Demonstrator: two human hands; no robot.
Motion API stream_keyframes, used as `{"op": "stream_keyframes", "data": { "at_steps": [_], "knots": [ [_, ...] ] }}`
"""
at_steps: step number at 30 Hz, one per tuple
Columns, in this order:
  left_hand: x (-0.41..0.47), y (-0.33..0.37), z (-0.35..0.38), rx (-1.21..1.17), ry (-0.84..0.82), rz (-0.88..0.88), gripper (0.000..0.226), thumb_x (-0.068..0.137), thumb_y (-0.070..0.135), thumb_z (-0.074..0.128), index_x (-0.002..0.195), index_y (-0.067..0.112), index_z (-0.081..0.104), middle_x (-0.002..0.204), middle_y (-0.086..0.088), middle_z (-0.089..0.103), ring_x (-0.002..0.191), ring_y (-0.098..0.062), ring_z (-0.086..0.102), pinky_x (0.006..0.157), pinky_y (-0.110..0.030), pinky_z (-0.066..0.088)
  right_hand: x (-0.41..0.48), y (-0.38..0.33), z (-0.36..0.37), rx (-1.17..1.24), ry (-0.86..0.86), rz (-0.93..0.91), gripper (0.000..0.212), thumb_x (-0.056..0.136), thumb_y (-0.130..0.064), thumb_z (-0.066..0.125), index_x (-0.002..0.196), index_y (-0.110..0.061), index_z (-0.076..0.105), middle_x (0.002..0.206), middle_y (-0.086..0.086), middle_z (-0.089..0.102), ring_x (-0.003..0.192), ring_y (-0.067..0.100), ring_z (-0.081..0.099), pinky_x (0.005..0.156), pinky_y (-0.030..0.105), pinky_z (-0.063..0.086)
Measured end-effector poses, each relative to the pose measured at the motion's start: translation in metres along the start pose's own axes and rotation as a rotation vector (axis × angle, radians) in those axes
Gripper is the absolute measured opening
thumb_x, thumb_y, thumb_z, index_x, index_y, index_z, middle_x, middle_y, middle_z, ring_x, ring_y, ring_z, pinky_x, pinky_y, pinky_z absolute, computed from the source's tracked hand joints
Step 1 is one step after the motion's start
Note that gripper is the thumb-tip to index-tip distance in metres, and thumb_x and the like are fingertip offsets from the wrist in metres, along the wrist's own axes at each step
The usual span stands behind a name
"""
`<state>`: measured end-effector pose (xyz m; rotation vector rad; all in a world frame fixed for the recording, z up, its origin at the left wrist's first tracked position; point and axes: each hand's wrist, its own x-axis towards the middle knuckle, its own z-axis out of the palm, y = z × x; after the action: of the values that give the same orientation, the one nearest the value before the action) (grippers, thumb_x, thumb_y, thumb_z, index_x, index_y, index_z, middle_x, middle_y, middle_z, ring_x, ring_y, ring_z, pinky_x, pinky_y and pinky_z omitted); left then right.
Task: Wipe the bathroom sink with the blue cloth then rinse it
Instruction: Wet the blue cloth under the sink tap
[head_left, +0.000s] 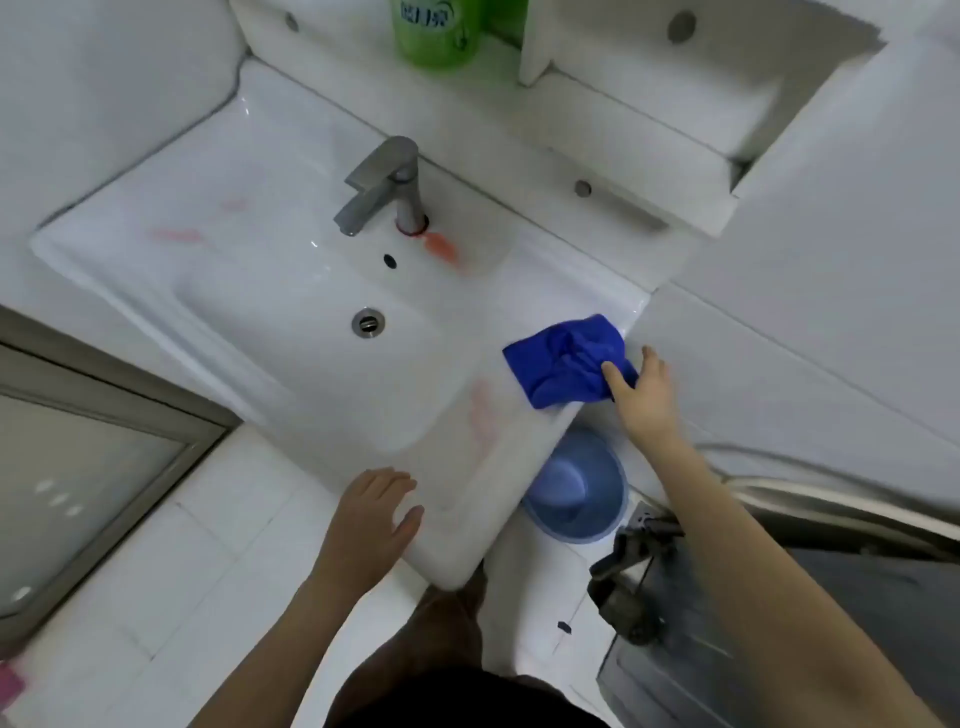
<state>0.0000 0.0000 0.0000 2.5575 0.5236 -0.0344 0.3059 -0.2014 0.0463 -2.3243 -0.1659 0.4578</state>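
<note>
The blue cloth (569, 361) lies bunched on the sink (291, 291) ledge at right of centre, and the right hand (641, 395) pinches its near corner while the left hand (371, 512) rests spread and empty on the front rim. Wiping seems about to begin. Next, the reddish smears (441, 247) near the faucet (384, 184) and along the ledge need firm passes.
</note>
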Motion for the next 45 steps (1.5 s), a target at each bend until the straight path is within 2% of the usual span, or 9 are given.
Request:
{"op": "stream_keyframes", "data": {
  "at_steps": [4, 7, 11, 20, 24, 27, 30, 36, 45],
  "knots": [
    [-0.005, -0.009, 0.0, -0.031, -0.012, -0.02, 0.036, 0.09, 0.039, 0.045, 0.096, 0.012, 0.069, 0.097, 0.001, 0.068, 0.095, -0.019, 0.06, 0.091, -0.032, 0.049, 0.019, 0.004, 0.006, 0.151, -0.11, 0.165, 0.04, 0.092, -0.035, 0.063, 0.115, -0.003, 0.055, 0.108, 0.013, 0.063, 0.084, 0.019, 0.06, 0.071, 0.026, 0.05],
    [-0.009, -0.015, 0.003, -0.028, 0.035, 0.041, 0.028, 0.089, 0.034, 0.05, 0.089, 0.012, 0.067, 0.091, 0.002, 0.065, 0.091, -0.016, 0.054, 0.099, -0.026, 0.038, 0.028, 0.012, 0.007, 0.279, -0.139, 0.274, 0.042, 0.083, -0.035, 0.074, 0.109, -0.005, 0.058, 0.095, 0.007, 0.066, 0.084, 0.022, 0.064, 0.077, 0.038, 0.056],
    [-0.008, -0.015, 0.006, -0.051, 0.075, 0.05, 0.024, 0.087, 0.032, 0.051, 0.088, 0.012, 0.066, 0.09, 0.003, 0.064, 0.091, -0.012, 0.049, 0.098, -0.022, 0.035, 0.027, 0.013, 0.003, 0.34, -0.213, 0.363, 0.037, 0.08, -0.031, 0.077, 0.104, -0.009, 0.059, 0.096, 0.002, 0.064, 0.083, 0.015, 0.062, 0.07, 0.029, 0.052],
    [-0.008, -0.008, -0.006, 0.033, 0.006, 0.077, 0.029, 0.087, 0.034, 0.045, 0.082, 0.014, 0.065, 0.084, 0.002, 0.064, 0.08, -0.018, 0.057, 0.081, -0.022, 0.042, -0.014, 0.001, -0.003, 0.467, -0.016, 0.194, 0.025, 0.076, -0.02, 0.08, 0.085, -0.014, 0.058, 0.083, 0.004, 0.063, 0.081, 0.023, 0.062, 0.08, 0.048, 0.056],
    [-0.002, 0.0, -0.017, 0.07, -0.074, 0.054, 0.045, 0.088, 0.042, 0.032, 0.084, 0.013, 0.067, 0.084, 0.0, 0.065, 0.08, -0.02, 0.058, 0.079, -0.032, 0.05, -0.068, -0.02, -0.025, 0.563, 0.029, 0.029, 0.021, 0.081, -0.01, 0.075, 0.099, -0.007, 0.065, 0.088, 0.005, 0.068, 0.078, 0.011, 0.065, 0.068, 0.027, 0.054],
    [-0.014, 0.013, -0.028, -0.089, -0.034, -0.061, 0.025, 0.099, 0.032, 0.047, 0.099, 0.015, 0.066, 0.094, 0.001, 0.062, 0.091, -0.017, 0.055, 0.077, -0.029, 0.042, -0.126, -0.032, -0.043, 0.577, 0.065, -0.099, 0.021, 0.082, -0.007, 0.073, 0.101, -0.007, 0.065, 0.089, 0.001, 0.068, 0.072, 0.001, 0.064, 0.064, 0.015, 0.051],
    [-0.049, 0.034, -0.043, -0.231, 0.082, -0.029, 0.019, 0.1, 0.026, 0.049, 0.097, 0.018, 0.066, 0.09, 0.004, 0.062, 0.087, -0.012, 0.055, 0.074, -0.027, 0.042, -0.191, -0.03, -0.052, 0.605, 0.044, -0.167, 0.021, 0.082, -0.008, 0.074, 0.101, -0.011, 0.066, 0.09, -0.003, 0.071, 0.08, 0.007, 0.066, 0.068, 0.018, 0.053],
    [-0.182, 0.05, -0.019, -0.301, 0.078, -0.125, 0.023, 0.101, 0.035, 0.045, 0.097, 0.023, 0.065, 0.091, 0.009, 0.062, 0.087, -0.002, 0.055, 0.075, -0.024, 0.042, -0.313, 0.026, -0.026, 0.567, -0.133, -0.128, 0.022, 0.081, -0.01, 0.076, 0.101, -0.014, 0.068, 0.094, 0.001, 0.073, 0.086, 0.016, 0.069, 0.074, 0.03, 0.058],
    [-0.391, 0.002, 0.028, -0.302, 0.177, -0.573, 0.025, 0.099, 0.03, 0.052, 0.116, 0.019, 0.066, 0.114, 0.007, 0.064, 0.107, -0.01, 0.057, 0.088, -0.02, 0.038, -0.421, 0.051, 0.051, 0.363, -0.556, -0.083, 0.027, 0.079, -0.003, 0.076, 0.103, -0.005, 0.064, 0.093, 0.009, 0.07, 0.081, 0.018, 0.065, 0.06, 0.014, 0.051]
  ]
}}
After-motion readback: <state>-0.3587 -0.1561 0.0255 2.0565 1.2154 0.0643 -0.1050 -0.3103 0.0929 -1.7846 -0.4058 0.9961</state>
